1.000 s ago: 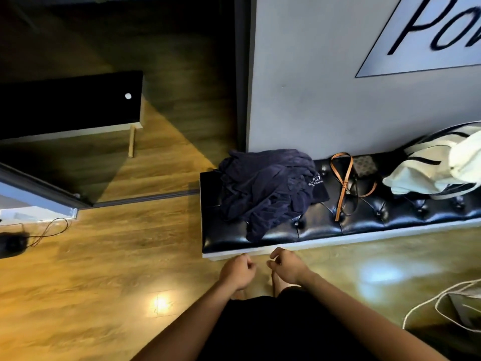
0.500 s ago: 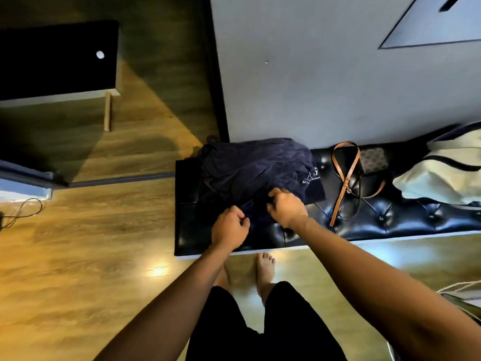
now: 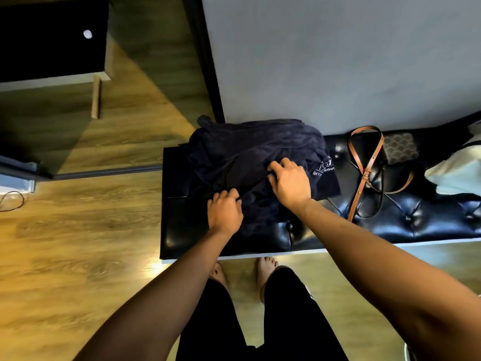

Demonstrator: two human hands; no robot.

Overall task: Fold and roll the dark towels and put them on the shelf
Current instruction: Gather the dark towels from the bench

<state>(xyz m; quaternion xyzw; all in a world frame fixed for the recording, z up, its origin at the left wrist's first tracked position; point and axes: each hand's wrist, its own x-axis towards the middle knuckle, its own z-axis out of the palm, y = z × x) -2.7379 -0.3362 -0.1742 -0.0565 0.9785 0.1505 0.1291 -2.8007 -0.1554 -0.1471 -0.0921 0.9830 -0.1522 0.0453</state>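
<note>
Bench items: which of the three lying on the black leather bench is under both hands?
The crumpled dark navy towel pile at the left end; brown-strapped bag and cream cloth lie untouched.

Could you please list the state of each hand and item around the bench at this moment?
dark towels: crumpled in an unfolded heap on the bench's left end
left hand: fingers curled, gripping towel fabric
right hand: fingers curled into the towel heap
tufted black bench: against the wall, holding the items
brown-strapped handbag: lying flat, strap looped loose
</note>
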